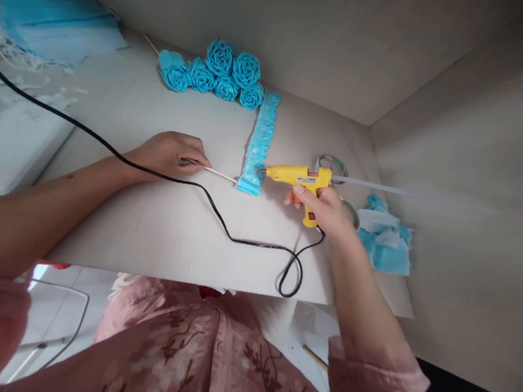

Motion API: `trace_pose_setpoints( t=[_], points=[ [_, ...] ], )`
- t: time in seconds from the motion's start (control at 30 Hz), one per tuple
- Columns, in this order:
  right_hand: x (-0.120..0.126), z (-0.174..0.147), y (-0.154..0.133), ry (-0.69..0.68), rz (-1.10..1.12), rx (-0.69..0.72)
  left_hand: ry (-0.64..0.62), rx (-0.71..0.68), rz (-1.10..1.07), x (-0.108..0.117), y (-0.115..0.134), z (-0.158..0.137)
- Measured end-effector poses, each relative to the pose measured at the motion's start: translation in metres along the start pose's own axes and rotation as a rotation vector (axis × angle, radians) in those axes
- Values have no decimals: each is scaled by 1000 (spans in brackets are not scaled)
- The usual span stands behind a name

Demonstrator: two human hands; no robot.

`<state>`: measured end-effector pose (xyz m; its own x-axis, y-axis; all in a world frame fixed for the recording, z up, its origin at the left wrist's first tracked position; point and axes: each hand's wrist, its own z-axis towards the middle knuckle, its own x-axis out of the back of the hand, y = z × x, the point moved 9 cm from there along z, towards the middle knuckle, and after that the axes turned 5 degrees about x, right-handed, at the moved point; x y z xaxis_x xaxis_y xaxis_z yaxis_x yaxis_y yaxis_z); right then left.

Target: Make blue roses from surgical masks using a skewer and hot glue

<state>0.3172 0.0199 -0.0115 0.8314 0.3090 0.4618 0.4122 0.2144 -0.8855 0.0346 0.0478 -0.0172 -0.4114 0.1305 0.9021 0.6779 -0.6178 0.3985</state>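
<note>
My left hand (174, 152) is closed in a pinch on a thin wooden stick (221, 174). The stick's far tip meets the near end of a gathered blue fabric strip (259, 138), which lies lengthwise away from me on the table. In my right hand (329, 211) is a yellow hot glue gun (295, 175), fingers wrapped round its handle. Its nozzle points left, at the strip's right edge near the folded lower end; whether it touches cannot be made out. A long clear glue stick (372, 185) sticks out of its back.
Several blue fabric roses (217, 73) sit along the back wall. Blue face masks (59, 18) are piled at back left. A white device (8, 139) with a lit display lies left. The gun's black cord (220, 219) crosses the table. Rolls of tape (334, 167) and blue scraps (384, 240) lie right.
</note>
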Motion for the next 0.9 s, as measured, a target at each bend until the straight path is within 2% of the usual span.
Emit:
trace_pose_setpoints(
  t=[0.23, 0.9],
  points=[
    [-7, 1, -3, -32, 0, 23, 45, -9, -23, 1, -2, 0],
    [-8, 1, 11, -16, -58, -21, 14, 7, -43, -1, -4, 0]
  ],
)
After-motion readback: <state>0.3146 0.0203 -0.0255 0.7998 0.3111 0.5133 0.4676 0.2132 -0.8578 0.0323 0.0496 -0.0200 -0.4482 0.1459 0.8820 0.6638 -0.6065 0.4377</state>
